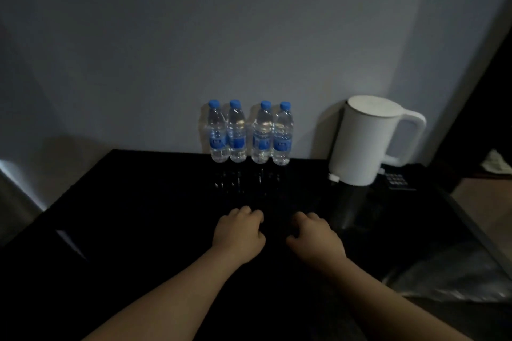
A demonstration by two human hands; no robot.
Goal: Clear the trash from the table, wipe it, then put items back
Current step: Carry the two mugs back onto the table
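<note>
Both hands are down on the counter [138,216], mid-front, near each other but apart. The left hand [239,232] and right hand [315,235] have their fingers [246,212] curled under, knuckles up. It's too dark to tell whether they grip something dark or just rest there.

Four water bottles [250,133] stand upright in a tight row at the back edge by the wall [194,36], caps on, labels forward. My read is that they're parked at the back to keep the working area free. The white kettle [365,138] is upright at back right, handle pointing right, well apart from the bottles. A dark keypad-like thing [399,180] lies just beside its base; I can't identify it.

No loose trash is visible on the top. A translucent plastic bag [454,277] sits off the front-right corner, likely the trash bag. The items look lined up as if put back, so I'd guess the task is late stage.

The counter is black and glossy and mirrors the bottles and kettle, so streaks would show. The room is dim, with a plain pale wall. Something white and crumpled [497,165] lies at far right, off the counter.
</note>
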